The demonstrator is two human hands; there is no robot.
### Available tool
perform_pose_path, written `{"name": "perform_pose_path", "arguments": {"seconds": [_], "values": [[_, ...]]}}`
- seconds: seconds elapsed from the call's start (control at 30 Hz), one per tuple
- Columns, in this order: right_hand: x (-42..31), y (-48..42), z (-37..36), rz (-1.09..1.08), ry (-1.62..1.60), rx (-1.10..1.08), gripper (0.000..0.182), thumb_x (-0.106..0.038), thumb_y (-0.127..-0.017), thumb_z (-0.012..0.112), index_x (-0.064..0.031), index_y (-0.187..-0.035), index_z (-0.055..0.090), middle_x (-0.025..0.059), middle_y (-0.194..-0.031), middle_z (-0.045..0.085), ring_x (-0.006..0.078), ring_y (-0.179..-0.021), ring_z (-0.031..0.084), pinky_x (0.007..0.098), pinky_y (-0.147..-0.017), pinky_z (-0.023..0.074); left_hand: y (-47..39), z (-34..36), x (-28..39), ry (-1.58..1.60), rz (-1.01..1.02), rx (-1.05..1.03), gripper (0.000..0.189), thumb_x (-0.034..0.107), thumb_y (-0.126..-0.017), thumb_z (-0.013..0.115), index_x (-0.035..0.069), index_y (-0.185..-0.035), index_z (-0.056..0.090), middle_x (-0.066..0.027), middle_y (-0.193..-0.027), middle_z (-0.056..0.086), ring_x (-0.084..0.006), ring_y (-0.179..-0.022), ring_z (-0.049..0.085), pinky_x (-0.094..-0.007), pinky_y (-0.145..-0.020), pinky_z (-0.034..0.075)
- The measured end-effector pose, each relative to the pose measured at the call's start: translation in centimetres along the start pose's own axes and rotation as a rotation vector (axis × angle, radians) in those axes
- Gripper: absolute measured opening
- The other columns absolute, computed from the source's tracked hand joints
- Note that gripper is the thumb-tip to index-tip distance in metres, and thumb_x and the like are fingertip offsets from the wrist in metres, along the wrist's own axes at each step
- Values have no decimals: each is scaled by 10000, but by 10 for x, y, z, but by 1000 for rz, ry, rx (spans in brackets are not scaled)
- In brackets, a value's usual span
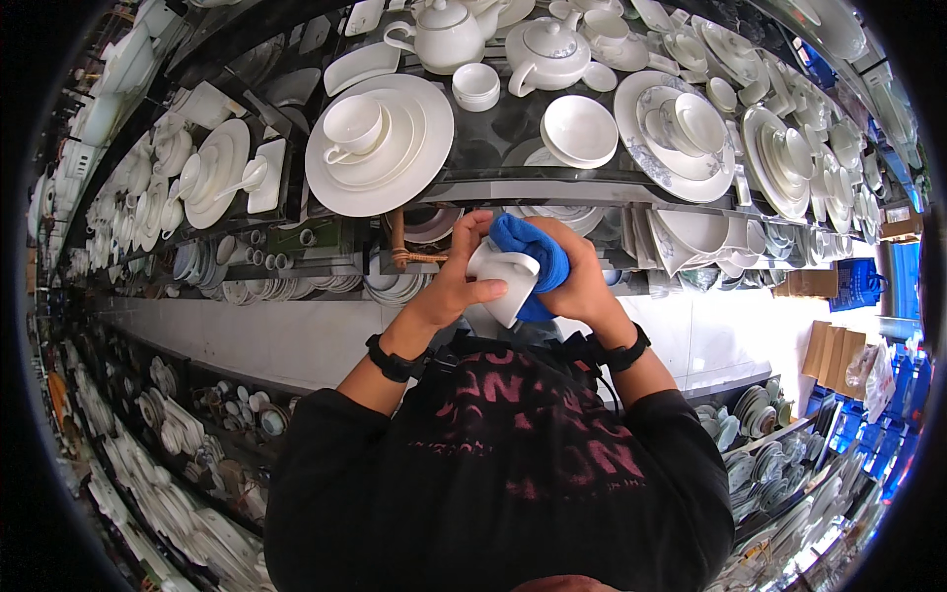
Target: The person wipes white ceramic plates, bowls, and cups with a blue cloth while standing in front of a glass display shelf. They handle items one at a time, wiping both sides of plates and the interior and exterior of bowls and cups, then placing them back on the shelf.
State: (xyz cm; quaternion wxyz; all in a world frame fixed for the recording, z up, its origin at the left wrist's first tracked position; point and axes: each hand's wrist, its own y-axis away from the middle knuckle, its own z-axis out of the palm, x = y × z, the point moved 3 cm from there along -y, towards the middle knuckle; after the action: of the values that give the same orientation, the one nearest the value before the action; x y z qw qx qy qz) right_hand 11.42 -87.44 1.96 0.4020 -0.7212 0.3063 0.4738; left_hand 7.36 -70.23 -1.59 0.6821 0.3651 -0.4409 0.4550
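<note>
A white ceramic cup [494,268] with a looped handle is tilted on its side in front of my chest. My left hand [453,285] grips it, the thumb across its outer wall and a finger at its far end. My right hand [583,274] holds a bunched blue cloth [534,251] against the cup's right side. Part of the cloth hangs below, beside the cup's rim. The cloth hides some of the cup and several right-hand fingers. Both hands are just in front of the shelf edge, above the lower shelf.
On the dark glass shelf stand stacked white plates with a cup [354,122], stacked bowls [579,129], a lidded teapot [547,52] and patterned plates [651,148]. A wicker handle [399,240] rises close by my left hand. Behind me, more crockery [240,407] lines low shelves across the tiled aisle [288,333].
</note>
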Motion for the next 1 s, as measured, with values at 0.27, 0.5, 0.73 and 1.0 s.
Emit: {"name": "perform_pose_path", "arguments": {"seconds": [0.27, 0.5, 0.73, 1.0], "values": [[7, -6, -1, -270, 391, 264, 419, -33, -586, 773, -25, -982, 635, 152, -954, 669, 335, -879, 663, 362, -809, 517, -4, -5, 2, 113, -300, -11, 963, 392, -708, 818, 83, -1381, 202, -128, -1285, 408, -235, -1179, 467, -344, -945, 451], [15, -4, 2, -79, 135, 300, 448, -28, -616, 761, -24, -1045, 631, 146, -1002, 664, 272, -913, 659, 338, -831, 509, -8, 6, -12, -163, 18, 131, 952, 233, -620, 889, 51, -1313, 262, -109, -1225, 451, -202, -1124, 493, -350, -947, 448], [35, 3, 8, 160, 64, 326, 414, -3, -673, 727, -26, -1076, 634, 133, -989, 670, 242, -896, 658, 320, -821, 505, -10, -13, -3, -423, -79, -76, 1158, 127, -519, 930, 78, -1395, 176, -115, -1332, 379, -215, -1203, 462, -369, -993, 427], [1, -9, 3, -395, 369, 270, 412, -87, -596, 775, -45, -985, 645, 146, -1020, 669, 323, -898, 656, 392, -772, 536, -10, -21, 7, -140, -320, -108, 762, 299, -773, 791, 53, -1312, 312, -114, -1203, 461, -175, -873, 592, -287, -750, 515]]}}
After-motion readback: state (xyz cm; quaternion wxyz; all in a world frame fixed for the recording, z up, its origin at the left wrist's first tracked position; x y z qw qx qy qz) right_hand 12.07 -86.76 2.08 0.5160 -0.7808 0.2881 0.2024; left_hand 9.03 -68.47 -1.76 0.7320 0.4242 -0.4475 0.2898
